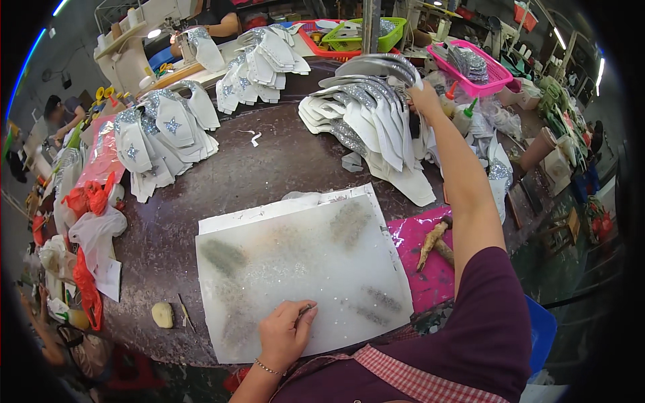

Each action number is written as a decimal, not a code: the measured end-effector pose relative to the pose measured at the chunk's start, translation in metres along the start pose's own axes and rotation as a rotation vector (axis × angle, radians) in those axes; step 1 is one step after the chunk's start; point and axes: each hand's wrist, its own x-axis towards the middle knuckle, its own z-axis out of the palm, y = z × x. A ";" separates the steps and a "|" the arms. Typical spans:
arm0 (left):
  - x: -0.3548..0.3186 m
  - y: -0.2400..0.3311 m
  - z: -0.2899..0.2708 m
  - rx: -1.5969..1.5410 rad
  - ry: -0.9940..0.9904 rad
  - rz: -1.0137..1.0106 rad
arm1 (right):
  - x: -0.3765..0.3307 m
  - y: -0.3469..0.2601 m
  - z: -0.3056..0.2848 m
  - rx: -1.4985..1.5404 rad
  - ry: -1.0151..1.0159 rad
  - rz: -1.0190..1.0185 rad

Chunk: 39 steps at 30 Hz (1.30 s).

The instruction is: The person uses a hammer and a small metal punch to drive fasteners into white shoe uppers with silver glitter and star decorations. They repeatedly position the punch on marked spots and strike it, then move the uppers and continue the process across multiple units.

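Note:
My left hand (287, 334) rests over the near edge of a white work board (302, 262). Its thumb and fingers pinch a small dark object (306, 309) too tiny to name. My right arm stretches to the far right, where my right hand (424, 101) is closed at the edge of a fanned stack of white and silver-glitter shoe upper pieces (376, 127); its fingertips are partly hidden. Grey smudges and loose glitter mark the board. Other piles of star-decorated uppers (164, 127) and white uppers (259, 67) lie at the far left and far middle.
A hammer (433, 243) lies on a pink sheet (420, 269) right of the board. Glue bottles (463, 115) and a pink basket (474, 70) stand at the far right. A yellowish lump (162, 315) and red plastic bags (91, 201) are on the left. Another person's arm (225, 27) shows at the back.

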 end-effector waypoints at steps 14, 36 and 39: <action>0.004 -0.005 -0.003 -0.622 -0.015 -0.285 | -0.310 -0.194 -0.066 -0.394 -0.337 -0.244; 0.061 -0.035 -0.021 -0.959 -0.039 -0.298 | -0.417 -0.198 0.027 0.144 -0.646 -0.073; 0.061 -0.010 -0.016 -0.925 0.010 -0.325 | -0.415 -0.189 0.031 0.326 -0.519 -0.110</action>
